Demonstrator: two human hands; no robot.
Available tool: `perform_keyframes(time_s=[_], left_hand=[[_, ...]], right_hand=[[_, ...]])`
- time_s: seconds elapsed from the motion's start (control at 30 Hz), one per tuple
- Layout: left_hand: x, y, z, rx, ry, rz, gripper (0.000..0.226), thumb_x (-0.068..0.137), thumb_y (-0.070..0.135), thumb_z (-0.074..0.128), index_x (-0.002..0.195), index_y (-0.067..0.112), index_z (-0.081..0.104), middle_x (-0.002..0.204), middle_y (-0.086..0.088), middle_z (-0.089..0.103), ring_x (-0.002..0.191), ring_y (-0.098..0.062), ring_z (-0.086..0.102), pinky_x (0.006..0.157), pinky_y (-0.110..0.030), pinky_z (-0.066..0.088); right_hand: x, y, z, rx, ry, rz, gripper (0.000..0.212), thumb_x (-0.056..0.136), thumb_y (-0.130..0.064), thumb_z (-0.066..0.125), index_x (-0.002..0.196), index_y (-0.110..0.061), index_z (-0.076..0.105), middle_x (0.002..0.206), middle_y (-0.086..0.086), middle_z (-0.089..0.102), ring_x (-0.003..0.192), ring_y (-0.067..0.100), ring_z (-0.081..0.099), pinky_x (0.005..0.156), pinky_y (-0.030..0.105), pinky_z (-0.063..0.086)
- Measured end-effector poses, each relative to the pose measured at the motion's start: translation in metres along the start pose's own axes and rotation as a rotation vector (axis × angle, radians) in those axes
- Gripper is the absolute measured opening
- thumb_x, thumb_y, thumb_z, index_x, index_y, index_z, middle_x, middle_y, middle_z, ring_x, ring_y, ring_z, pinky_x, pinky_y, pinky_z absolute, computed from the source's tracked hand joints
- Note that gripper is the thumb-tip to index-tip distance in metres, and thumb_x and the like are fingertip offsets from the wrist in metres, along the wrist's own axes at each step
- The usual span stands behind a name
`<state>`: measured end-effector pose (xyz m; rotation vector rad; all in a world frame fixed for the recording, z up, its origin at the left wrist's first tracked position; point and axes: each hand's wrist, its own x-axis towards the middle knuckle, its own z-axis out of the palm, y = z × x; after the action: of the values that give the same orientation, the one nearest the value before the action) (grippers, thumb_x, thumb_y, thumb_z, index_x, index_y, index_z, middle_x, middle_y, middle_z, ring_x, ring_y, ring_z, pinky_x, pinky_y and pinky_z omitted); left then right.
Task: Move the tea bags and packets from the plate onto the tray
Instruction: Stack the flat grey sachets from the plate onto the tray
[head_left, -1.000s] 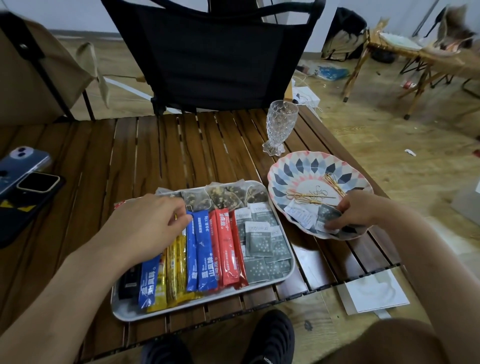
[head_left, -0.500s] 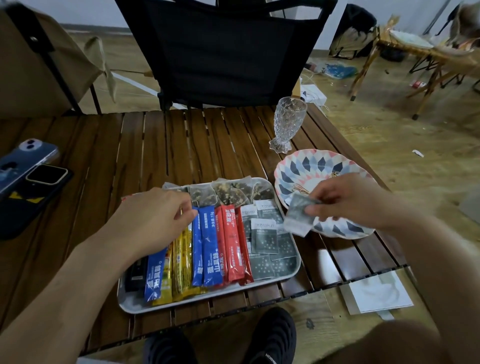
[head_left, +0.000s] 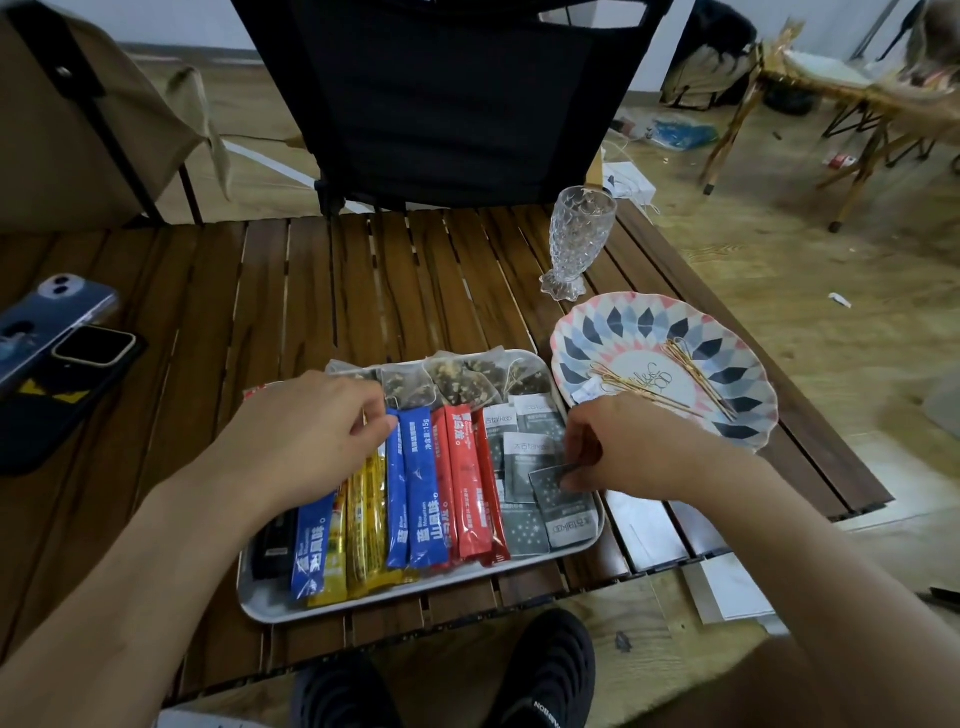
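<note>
A white tray (head_left: 270, 608) near the table's front edge holds black, blue, yellow and red stick packets, mesh tea bags (head_left: 457, 382) along its far side and grey packets on its right. My right hand (head_left: 623, 447) pinches a grey packet (head_left: 558, 491) that lies on the tray's right side. My left hand (head_left: 306, 431) rests palm down on the yellow and blue sticks. The patterned plate (head_left: 649, 322) to the right carries gold twist ties (head_left: 696, 371) and a small white tag (head_left: 587, 388).
A cut-glass vase (head_left: 576, 244) stands behind the plate. Two phones (head_left: 57, 343) lie at the table's left. A black folding chair (head_left: 441, 98) faces me across the slatted table. White paper (head_left: 727, 592) sits off the front right corner.
My right hand lifted a grey packet off the plate, carried it left and lowered it onto the tray's right side. My left hand stayed on the sticks.
</note>
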<state>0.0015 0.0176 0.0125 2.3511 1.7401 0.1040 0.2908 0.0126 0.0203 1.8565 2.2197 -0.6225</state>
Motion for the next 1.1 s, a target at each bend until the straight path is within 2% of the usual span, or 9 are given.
perform_keyframes(time_s=[0.13,0.27,0.37,0.6,0.67,0.73,0.8,0.97,1.1], left_hand=[[0.000,0.000,0.001,0.000,0.008,-0.001,0.019,0.099,0.053,0.048,0.089,0.038,0.055,0.078,0.017,0.057,0.072,0.002,0.055,0.055,-0.017,0.036],[-0.001,-0.002,0.001,-0.001,0.014,-0.007,0.021,0.098,0.053,0.048,0.086,0.038,0.054,0.077,0.018,0.057,0.071,0.003,0.055,0.055,-0.017,0.037],[-0.001,-0.002,0.001,-0.009,0.011,-0.003,0.020,0.098,0.053,0.049,0.085,0.038,0.053,0.078,0.018,0.057,0.072,0.003,0.056,0.055,-0.017,0.037],[0.000,-0.002,0.001,-0.002,0.010,0.004,0.020,0.098,0.053,0.049,0.085,0.038,0.054,0.079,0.017,0.060,0.073,0.002,0.057,0.055,-0.018,0.038],[0.000,-0.002,0.001,-0.003,0.004,0.004,0.020,0.098,0.053,0.049,0.086,0.038,0.053,0.081,0.017,0.061,0.075,0.002,0.058,0.056,-0.017,0.038],[0.000,-0.001,0.001,-0.004,0.002,0.003,0.018,0.098,0.053,0.049,0.087,0.039,0.054,0.083,0.018,0.060,0.076,0.003,0.057,0.056,-0.017,0.038],[0.000,-0.001,0.002,-0.005,0.003,0.004,0.018,0.097,0.053,0.049,0.088,0.039,0.054,0.082,0.019,0.059,0.076,0.004,0.056,0.056,-0.017,0.038],[0.001,-0.002,0.004,0.006,0.012,-0.003,0.018,0.097,0.055,0.049,0.089,0.040,0.054,0.080,0.020,0.058,0.073,0.003,0.055,0.055,-0.017,0.037],[0.002,0.000,0.004,0.022,0.001,-0.001,0.018,0.097,0.056,0.048,0.094,0.040,0.055,0.084,0.020,0.057,0.076,0.005,0.054,0.055,-0.015,0.035]], right_hand=[[-0.003,-0.007,0.000,-0.046,0.038,-0.024,0.030,0.079,-0.040,0.079,0.097,-0.026,0.060,0.097,-0.007,0.065,0.089,0.014,0.061,0.081,0.032,0.056],[-0.004,-0.011,0.002,0.017,-0.074,-0.061,0.030,0.074,-0.045,0.083,0.088,-0.029,0.061,0.087,-0.015,0.060,0.083,0.009,0.058,0.075,0.030,0.055],[-0.003,-0.012,0.007,-0.008,-0.127,-0.050,0.031,0.071,-0.043,0.085,0.086,-0.027,0.064,0.083,-0.012,0.061,0.081,0.011,0.059,0.074,0.033,0.055],[-0.002,-0.014,0.012,-0.038,-0.175,-0.074,0.026,0.079,-0.035,0.080,0.092,-0.021,0.062,0.089,-0.007,0.062,0.085,0.016,0.060,0.081,0.039,0.056],[-0.002,-0.014,0.012,-0.047,-0.181,-0.091,0.024,0.082,-0.034,0.078,0.094,-0.021,0.062,0.090,-0.007,0.061,0.086,0.016,0.060,0.081,0.037,0.055],[-0.004,-0.011,0.005,0.013,-0.185,-0.107,0.021,0.085,-0.036,0.075,0.096,-0.023,0.063,0.090,-0.011,0.060,0.084,0.011,0.059,0.075,0.027,0.053],[-0.007,0.000,-0.008,0.122,-0.136,-0.082,0.021,0.088,-0.043,0.070,0.095,-0.026,0.062,0.085,-0.014,0.060,0.076,0.002,0.058,0.067,0.018,0.046],[0.008,0.046,-0.017,0.187,0.235,0.133,0.019,0.086,-0.045,0.071,0.087,-0.029,0.060,0.090,-0.007,0.068,0.085,0.015,0.065,0.076,0.028,0.051],[0.020,0.055,-0.005,0.103,0.192,0.186,0.021,0.081,-0.054,0.072,0.091,-0.037,0.063,0.099,-0.010,0.066,0.089,0.014,0.062,0.074,0.029,0.051]])
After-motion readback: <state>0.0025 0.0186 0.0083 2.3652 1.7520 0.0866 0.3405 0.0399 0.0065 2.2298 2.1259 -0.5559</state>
